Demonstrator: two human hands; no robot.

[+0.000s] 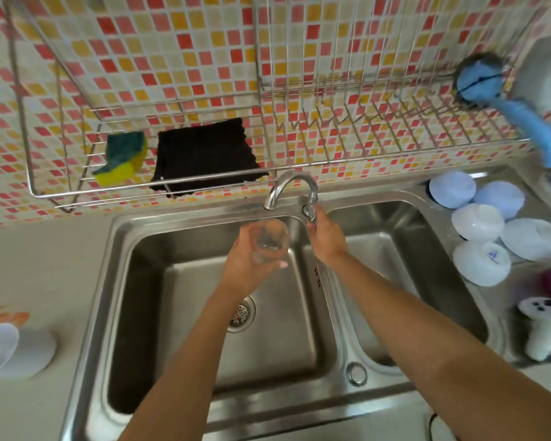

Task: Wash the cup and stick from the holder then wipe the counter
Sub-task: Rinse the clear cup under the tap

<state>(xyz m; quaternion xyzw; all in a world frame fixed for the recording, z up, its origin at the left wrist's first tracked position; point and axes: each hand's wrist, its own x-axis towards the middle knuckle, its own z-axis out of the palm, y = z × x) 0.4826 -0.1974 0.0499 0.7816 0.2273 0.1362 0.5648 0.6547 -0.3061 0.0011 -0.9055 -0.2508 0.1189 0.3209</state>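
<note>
My left hand (pixel 252 265) grips a clear glass cup (pixel 272 238) and holds it over the left basin of the steel sink (pixel 118 237), just below the tap spout (pixel 291 189). My right hand (pixel 326 237) reaches up to the tap handle (pixel 310 210), its fingers closed around it. No water stream shows. A yellow-green sponge (pixel 121 159) and a black cloth (pixel 204 155) lie on the wire rack (pixel 45 194) on the tiled wall. I see no stick in either hand.
Several white and pale blue bowls (pixel 490 227) lie upside down on the drainboard at right, next to a white bottle brush (pixel 543 332). A blue brush (pixel 503 103) hangs from the rack at upper right. White dishes (pixel 10 351) stand on the beige counter at left.
</note>
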